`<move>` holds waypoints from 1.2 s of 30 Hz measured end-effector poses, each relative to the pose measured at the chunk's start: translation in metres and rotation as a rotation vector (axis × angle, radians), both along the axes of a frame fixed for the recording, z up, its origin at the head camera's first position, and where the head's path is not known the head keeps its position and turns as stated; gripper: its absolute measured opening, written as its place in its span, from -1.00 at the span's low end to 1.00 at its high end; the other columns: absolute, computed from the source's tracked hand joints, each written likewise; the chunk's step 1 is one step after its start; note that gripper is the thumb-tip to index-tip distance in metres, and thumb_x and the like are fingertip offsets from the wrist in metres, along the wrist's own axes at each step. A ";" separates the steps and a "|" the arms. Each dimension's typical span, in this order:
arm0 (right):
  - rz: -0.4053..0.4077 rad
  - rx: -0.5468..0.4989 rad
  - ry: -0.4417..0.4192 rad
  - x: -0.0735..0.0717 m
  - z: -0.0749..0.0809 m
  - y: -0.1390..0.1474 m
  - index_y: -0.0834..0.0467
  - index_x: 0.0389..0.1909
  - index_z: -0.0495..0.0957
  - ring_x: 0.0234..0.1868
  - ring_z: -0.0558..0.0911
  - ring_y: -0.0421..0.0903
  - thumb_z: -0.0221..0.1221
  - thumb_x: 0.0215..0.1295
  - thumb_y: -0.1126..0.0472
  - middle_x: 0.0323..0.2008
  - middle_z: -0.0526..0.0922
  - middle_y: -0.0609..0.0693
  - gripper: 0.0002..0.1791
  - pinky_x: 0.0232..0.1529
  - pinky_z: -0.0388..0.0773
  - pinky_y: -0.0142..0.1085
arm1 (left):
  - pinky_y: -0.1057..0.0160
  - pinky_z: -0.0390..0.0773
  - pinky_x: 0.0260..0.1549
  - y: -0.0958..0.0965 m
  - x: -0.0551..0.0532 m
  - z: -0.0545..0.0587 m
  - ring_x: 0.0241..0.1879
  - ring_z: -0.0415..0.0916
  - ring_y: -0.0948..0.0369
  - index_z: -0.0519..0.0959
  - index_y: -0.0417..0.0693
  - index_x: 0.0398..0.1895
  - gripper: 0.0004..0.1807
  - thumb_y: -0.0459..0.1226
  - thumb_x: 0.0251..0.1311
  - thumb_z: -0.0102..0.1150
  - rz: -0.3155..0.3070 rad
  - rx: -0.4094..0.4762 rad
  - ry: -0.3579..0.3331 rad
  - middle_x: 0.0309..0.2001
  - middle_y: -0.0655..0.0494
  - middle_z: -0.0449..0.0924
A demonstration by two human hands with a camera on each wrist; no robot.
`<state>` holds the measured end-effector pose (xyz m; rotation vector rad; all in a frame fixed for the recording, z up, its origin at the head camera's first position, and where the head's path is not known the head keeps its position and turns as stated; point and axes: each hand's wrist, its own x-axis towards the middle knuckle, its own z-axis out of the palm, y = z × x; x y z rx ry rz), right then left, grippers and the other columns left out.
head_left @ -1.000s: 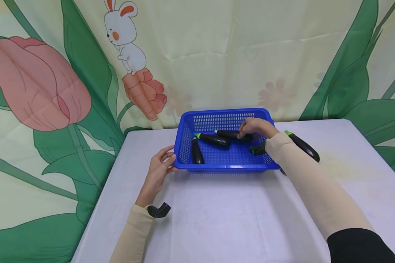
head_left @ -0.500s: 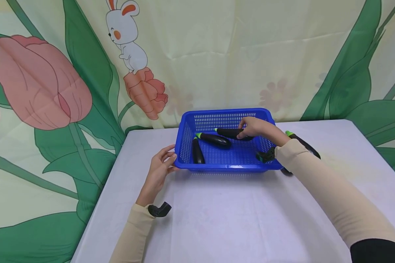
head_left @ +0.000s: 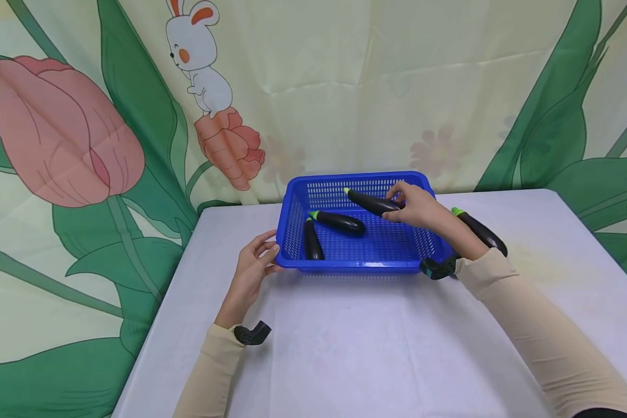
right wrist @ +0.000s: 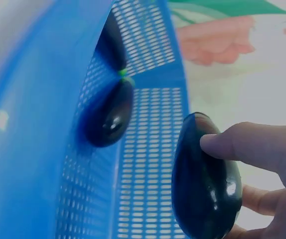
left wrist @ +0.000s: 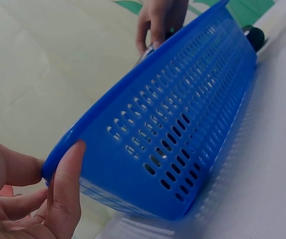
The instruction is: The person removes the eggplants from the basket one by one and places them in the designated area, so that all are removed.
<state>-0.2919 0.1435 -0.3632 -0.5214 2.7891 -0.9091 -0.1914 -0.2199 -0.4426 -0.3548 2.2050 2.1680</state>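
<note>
My right hand grips a dark eggplant by its thick end, its green stem end pointing up and left over the blue basket. In the right wrist view the thumb presses on this eggplant and fingers curl behind it. Two more eggplants lie inside: one slanted in the middle, one along the left side. At the basket's near left corner my left hand holds the rim; the left wrist view shows thumb and fingers pinching the blue rim.
Right of the basket, another eggplant lies on the white-covered table, partly behind the right arm. A further dark shape behind the right wrist is mostly hidden. A printed curtain hangs just behind the table.
The eggplant in my right hand has risen from the basket floor and tilted, stem end up. The right forearm has shifted right. Left hand and basket stay put.
</note>
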 end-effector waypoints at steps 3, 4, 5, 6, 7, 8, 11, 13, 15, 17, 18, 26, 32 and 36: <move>-0.023 -0.049 0.016 0.010 0.003 0.004 0.26 0.21 0.44 0.04 0.58 0.26 0.37 0.32 0.07 0.12 0.57 0.40 -0.44 -0.03 0.56 0.02 | 0.36 0.75 -0.36 -0.001 0.000 0.000 -0.27 0.65 0.24 0.45 0.06 0.46 -0.53 -0.33 0.53 0.11 0.000 0.005 0.001 0.12 -0.07 0.55; -0.030 -0.062 0.014 0.013 0.004 0.005 0.25 0.22 0.43 0.04 0.58 0.25 0.37 0.33 0.06 0.13 0.56 0.39 -0.43 -0.04 0.56 0.01 | 0.36 0.75 -0.36 -0.001 0.000 0.000 -0.27 0.65 0.24 0.45 0.06 0.45 -0.53 -0.33 0.53 0.11 0.001 0.008 0.003 0.11 -0.06 0.55; -0.038 -0.071 0.014 0.016 0.004 0.007 0.25 0.23 0.42 0.02 0.57 0.24 0.37 0.33 0.06 0.13 0.56 0.38 -0.42 -0.06 0.55 -0.02 | 0.36 0.75 -0.37 -0.001 0.000 0.000 -0.28 0.65 0.24 0.45 0.05 0.45 -0.53 -0.33 0.53 0.11 0.001 0.012 0.004 0.11 -0.06 0.55; -0.047 -0.078 0.013 0.019 0.004 0.008 0.24 0.23 0.42 0.02 0.56 0.23 0.37 0.33 0.05 0.13 0.56 0.36 -0.42 -0.07 0.53 -0.04 | 0.36 0.75 -0.37 -0.001 0.000 0.001 -0.28 0.65 0.24 0.45 0.05 0.45 -0.53 -0.33 0.53 0.11 0.001 0.012 0.004 0.10 -0.06 0.55; -0.056 -0.087 0.007 0.022 0.004 0.010 0.23 0.25 0.41 0.03 0.55 0.22 0.37 0.34 0.05 0.14 0.55 0.34 -0.41 -0.06 0.52 -0.05 | 0.36 0.75 -0.37 -0.001 0.000 0.001 -0.28 0.65 0.24 0.45 0.05 0.45 -0.53 -0.33 0.53 0.11 0.001 0.013 0.003 0.10 -0.06 0.55; -0.064 -0.094 -0.001 0.025 0.004 0.012 0.23 0.27 0.40 0.03 0.54 0.21 0.36 0.35 0.04 0.15 0.54 0.33 -0.40 -0.07 0.52 -0.07 | 0.36 0.75 -0.37 -0.002 0.000 0.001 -0.28 0.65 0.24 0.45 0.05 0.45 -0.53 -0.34 0.53 0.10 0.002 0.013 0.003 0.10 -0.06 0.55; -0.098 -0.112 -0.015 0.033 0.002 0.018 0.21 0.31 0.37 0.02 0.52 0.19 0.35 0.36 0.01 0.16 0.52 0.29 -0.37 -0.12 0.51 -0.11 | 0.36 0.75 -0.37 -0.001 0.000 0.001 -0.28 0.65 0.24 0.46 0.05 0.45 -0.53 -0.34 0.53 0.10 0.006 0.010 0.001 0.09 -0.05 0.55; -0.123 -0.132 -0.027 0.039 0.001 0.023 0.19 0.34 0.35 0.03 0.50 0.19 0.34 0.38 -0.02 0.19 0.49 0.28 -0.34 -0.14 0.49 -0.13 | 0.36 0.75 -0.38 -0.001 0.000 0.001 -0.27 0.65 0.25 0.47 0.05 0.44 -0.54 -0.34 0.53 0.11 0.011 0.010 -0.001 0.08 -0.04 0.55; -0.150 -0.154 -0.034 0.044 0.000 0.028 0.17 0.36 0.34 0.05 0.48 0.17 0.34 0.38 -0.04 0.22 0.47 0.27 -0.33 -0.13 0.46 -0.14 | 0.36 0.75 -0.38 0.000 0.000 0.001 -0.28 0.65 0.25 0.47 0.04 0.44 -0.54 -0.35 0.53 0.11 0.010 0.011 0.000 0.07 -0.04 0.55; -0.169 -0.177 -0.039 0.049 -0.001 0.034 0.16 0.39 0.33 0.10 0.45 0.18 0.33 0.39 -0.06 0.26 0.45 0.27 -0.31 -0.10 0.43 -0.13 | 0.36 0.75 -0.38 0.000 0.000 0.001 -0.29 0.66 0.25 0.47 0.04 0.44 -0.54 -0.35 0.52 0.11 0.011 0.018 -0.001 0.07 -0.04 0.55; -0.176 -0.189 -0.042 0.052 -0.002 0.037 0.16 0.40 0.33 0.12 0.44 0.19 0.33 0.40 -0.07 0.27 0.44 0.27 -0.30 -0.09 0.42 -0.13 | 0.36 0.75 -0.38 0.000 0.000 0.001 -0.29 0.66 0.25 0.47 0.04 0.43 -0.54 -0.35 0.52 0.12 0.011 0.019 -0.002 0.06 -0.04 0.55; -0.227 -0.243 -0.038 0.063 -0.010 0.055 0.15 0.44 0.30 0.06 0.42 0.13 0.29 0.44 -0.10 0.23 0.45 0.27 -0.29 -0.14 0.39 -0.16 | 0.37 0.74 -0.39 -0.001 0.001 0.002 -0.28 0.64 0.23 0.47 0.05 0.44 -0.53 -0.34 0.53 0.11 0.014 0.002 -0.002 0.08 -0.06 0.55; -0.268 -0.277 -0.043 0.064 -0.019 0.073 0.19 0.47 0.26 0.27 0.37 0.30 0.26 0.46 -0.10 0.37 0.36 0.39 -0.25 -0.04 0.38 -0.09 | 0.36 0.74 -0.37 -0.002 0.001 0.000 -0.27 0.64 0.21 0.46 0.07 0.45 -0.52 -0.33 0.52 0.12 0.007 -0.009 -0.003 0.13 -0.10 0.56; -0.296 -0.290 -0.025 0.063 -0.022 0.083 0.20 0.47 0.27 0.29 0.34 0.32 0.25 0.47 -0.09 0.37 0.35 0.41 -0.27 -0.03 0.37 -0.08 | 0.35 0.75 -0.35 -0.001 0.001 0.000 -0.25 0.64 0.20 0.46 0.09 0.45 -0.52 -0.32 0.53 0.13 0.006 -0.015 -0.004 0.15 -0.10 0.55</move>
